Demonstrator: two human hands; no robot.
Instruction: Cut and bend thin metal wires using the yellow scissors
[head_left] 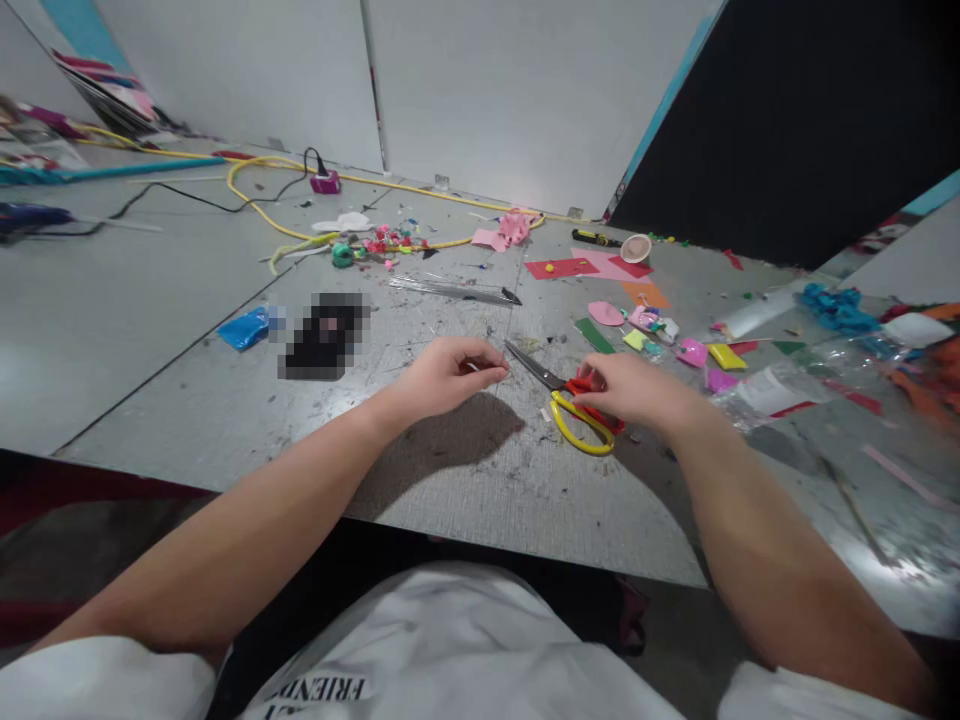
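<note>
A pair of scissors with dark blades, one red handle loop and one yellow loop is just over the grey tabletop. My right hand has its fingers curled on the red loop, and the yellow loop hangs toward me. The blades point up and left, slightly parted. To their left, my left hand has thumb and forefinger pinched close to the blade tips. Whatever is between those fingertips is too small to make out. Behind the hands lies a bundle of thin clear strips with a dark end.
A blue packet and a blurred-out black object lie left. Coloured scraps and a box cutter are at back right, near a clear plastic bottle. A yellow cord runs along the back; a glue gun lies far left.
</note>
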